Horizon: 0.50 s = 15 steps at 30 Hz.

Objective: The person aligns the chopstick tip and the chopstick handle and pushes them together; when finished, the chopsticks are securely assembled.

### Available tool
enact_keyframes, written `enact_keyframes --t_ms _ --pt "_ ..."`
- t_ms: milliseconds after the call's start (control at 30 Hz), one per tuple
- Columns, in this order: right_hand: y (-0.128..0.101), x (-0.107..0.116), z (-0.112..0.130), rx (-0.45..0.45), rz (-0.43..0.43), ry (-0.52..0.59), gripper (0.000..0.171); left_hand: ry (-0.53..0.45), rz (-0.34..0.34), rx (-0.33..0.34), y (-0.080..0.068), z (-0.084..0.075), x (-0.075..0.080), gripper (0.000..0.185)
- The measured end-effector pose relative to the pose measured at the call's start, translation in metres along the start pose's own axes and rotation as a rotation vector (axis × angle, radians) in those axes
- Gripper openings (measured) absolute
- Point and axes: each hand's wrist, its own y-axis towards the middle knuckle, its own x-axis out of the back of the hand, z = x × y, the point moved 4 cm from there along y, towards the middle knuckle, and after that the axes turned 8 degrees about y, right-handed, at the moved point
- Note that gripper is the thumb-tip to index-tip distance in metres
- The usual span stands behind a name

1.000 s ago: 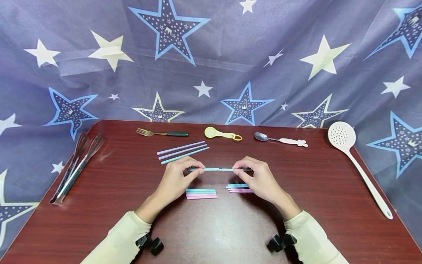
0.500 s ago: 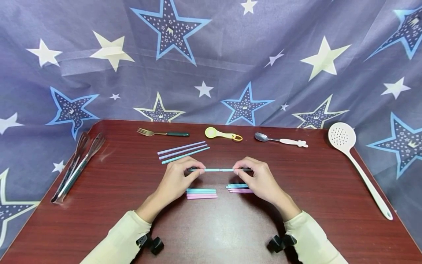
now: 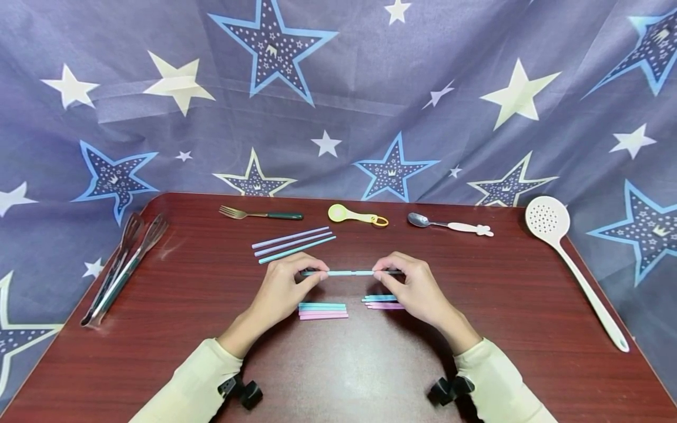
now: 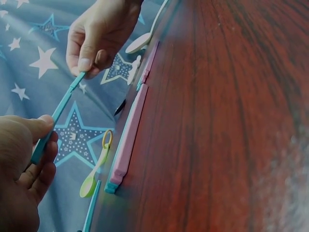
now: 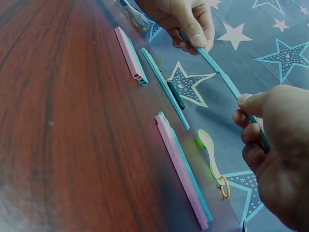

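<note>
The left hand [image 3: 280,288] and right hand [image 3: 418,288] each pinch one end of a thin teal plastic stick [image 3: 349,272], holding it level just above the dark red wooden worktop [image 3: 338,364]; short pink and teal sticks [image 3: 322,311] lie just nearer.

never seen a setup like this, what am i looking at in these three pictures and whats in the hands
No machine here: a person works with two bare hands and wears three cameras. The wide picture comes from the head, looking down at a dark red table. The other two come from the wrists, so each shows the scene sideways and close.

The left hand and the right hand each pinch one end of a thin teal stick, held level above the table.

Below it lie two small stacks of short teal and pink sticks. Behind are three long sticks, a fork, a yellow-green measuring spoon, a spoon, a white skimmer and tongs.
</note>
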Motion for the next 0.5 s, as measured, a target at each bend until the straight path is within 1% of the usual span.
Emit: enact_keyframes --t_ms 200,500 --pt "-0.0004 -0.0008 -0.0010 -0.001 -0.003 0.011 0.010 -0.001 0.003 0.007 -0.0003 -0.0004 0.0007 0.005" --pt "-0.0007 -0.0006 -0.0020 -0.007 0.002 0.026 0.005 0.003 -0.001 0.006 0.0000 -0.0012 0.0010 0.005"
